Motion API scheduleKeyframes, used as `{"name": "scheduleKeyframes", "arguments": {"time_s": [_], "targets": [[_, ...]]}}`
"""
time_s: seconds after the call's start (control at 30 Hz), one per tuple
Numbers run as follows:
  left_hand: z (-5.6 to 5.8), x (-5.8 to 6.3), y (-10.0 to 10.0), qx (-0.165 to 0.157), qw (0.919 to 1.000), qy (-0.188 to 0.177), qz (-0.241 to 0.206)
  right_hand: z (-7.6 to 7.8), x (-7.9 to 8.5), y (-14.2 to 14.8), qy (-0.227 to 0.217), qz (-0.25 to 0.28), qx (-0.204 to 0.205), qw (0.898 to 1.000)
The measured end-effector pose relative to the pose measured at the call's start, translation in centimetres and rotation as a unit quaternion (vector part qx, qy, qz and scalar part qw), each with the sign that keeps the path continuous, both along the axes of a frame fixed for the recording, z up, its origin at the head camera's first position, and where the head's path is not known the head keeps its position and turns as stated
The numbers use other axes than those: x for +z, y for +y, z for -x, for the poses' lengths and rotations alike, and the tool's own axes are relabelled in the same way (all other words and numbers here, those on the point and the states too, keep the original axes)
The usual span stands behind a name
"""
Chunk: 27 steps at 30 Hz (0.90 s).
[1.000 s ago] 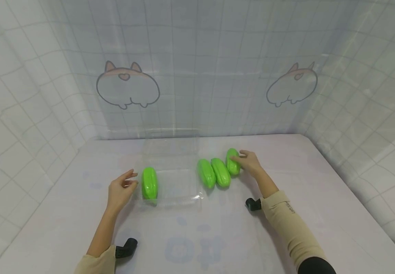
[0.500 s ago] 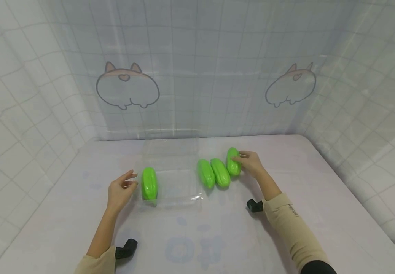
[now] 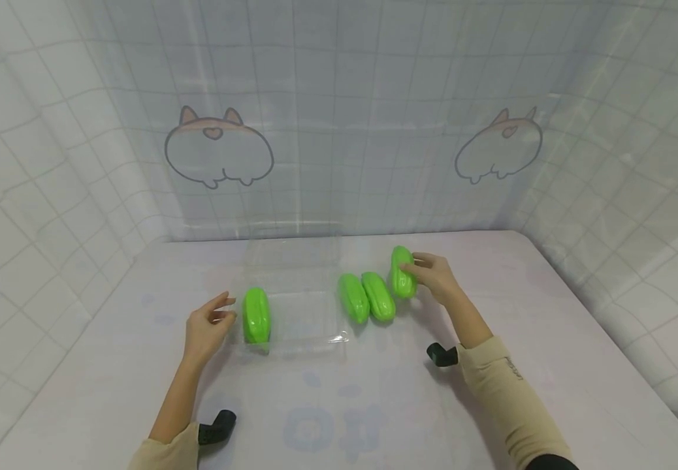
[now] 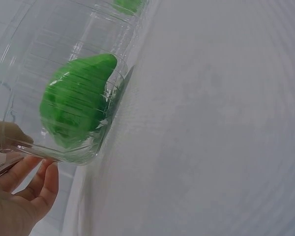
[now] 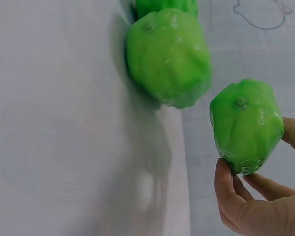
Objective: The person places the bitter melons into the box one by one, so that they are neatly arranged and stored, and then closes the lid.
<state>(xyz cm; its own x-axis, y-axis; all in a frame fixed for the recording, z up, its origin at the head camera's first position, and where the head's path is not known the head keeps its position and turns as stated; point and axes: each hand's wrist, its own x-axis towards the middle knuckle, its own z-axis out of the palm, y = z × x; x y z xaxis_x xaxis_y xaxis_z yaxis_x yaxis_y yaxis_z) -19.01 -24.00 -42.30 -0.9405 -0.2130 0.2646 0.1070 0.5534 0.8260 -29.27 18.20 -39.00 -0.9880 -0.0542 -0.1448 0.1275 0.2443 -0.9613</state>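
Note:
In the head view, my right hand [image 3: 435, 277] grips a glossy green papaya-like fruit [image 3: 400, 264] by its side. The right wrist view shows thumb and fingers around this fruit [image 5: 247, 120], its stem end facing the camera, raised off the table. Two similar green fruits [image 3: 353, 298] lie side by side just left of it. Further left stands a clear plastic box [image 3: 309, 320] with its lid folded back, and one green fruit [image 3: 256, 315] lies along its left side. My left hand [image 3: 208, 329] pinches the box's left rim; the left wrist view shows thumb above, fingers below.
A white table [image 3: 433, 418] carries everything. A pale grid-patterned curtain [image 3: 362, 130] with animal drawings rises behind and at both sides. Black wrist mounts [image 3: 217, 427] stick out from both beige sleeves.
My right hand has lifted the gripped green fruit and shifted it slightly back and to the right, away from the two beside it. The left hand and the box have stayed put.

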Motion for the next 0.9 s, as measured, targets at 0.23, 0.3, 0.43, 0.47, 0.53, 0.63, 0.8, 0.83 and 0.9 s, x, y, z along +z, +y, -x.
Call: {"name": "scheduleKeyframes", "arguments": {"time_s": [0.23,0.3,0.43,0.47,0.53,0.63,0.8,0.83,0.9], "targets": [[0.0,0.0,0.0,0.001,1.0,-0.003,-0.002,-0.7,0.8,-0.5,0.006,-0.015,0.013,1.0],[0.0,0.0,0.0,0.0,1.0,-0.004,-0.002,-0.9,1.1,-0.7,0.008,-0.021,0.019,1.0],[0.0,0.0,0.0,-0.001,1.0,-0.004,-0.004,-1.3,1.7,-0.9,0.012,-0.024,0.027,0.999],[0.0,0.0,0.0,-0.001,1.0,-0.004,-0.003,-1.4,1.8,-1.0,0.013,-0.024,0.029,0.999],[-0.1,0.0,0.0,0.0,1.0,-0.004,-0.001,-1.5,2.0,-1.1,0.015,-0.023,0.032,0.999],[-0.1,0.0,0.0,0.0,1.0,-0.006,0.002,-1.7,2.3,-1.3,0.019,-0.021,0.036,0.999],[-0.2,0.1,0.0,-0.001,1.0,-0.008,0.004,-2.0,2.5,-1.7,0.032,-0.013,0.043,0.998],[-0.2,0.1,0.0,-0.001,1.0,-0.007,0.004,-2.1,2.5,-1.8,0.035,-0.013,0.045,0.998],[-0.2,0.1,0.0,-0.002,1.0,-0.005,0.004,-2.2,2.6,-1.9,0.042,-0.011,0.05,0.998]]}}
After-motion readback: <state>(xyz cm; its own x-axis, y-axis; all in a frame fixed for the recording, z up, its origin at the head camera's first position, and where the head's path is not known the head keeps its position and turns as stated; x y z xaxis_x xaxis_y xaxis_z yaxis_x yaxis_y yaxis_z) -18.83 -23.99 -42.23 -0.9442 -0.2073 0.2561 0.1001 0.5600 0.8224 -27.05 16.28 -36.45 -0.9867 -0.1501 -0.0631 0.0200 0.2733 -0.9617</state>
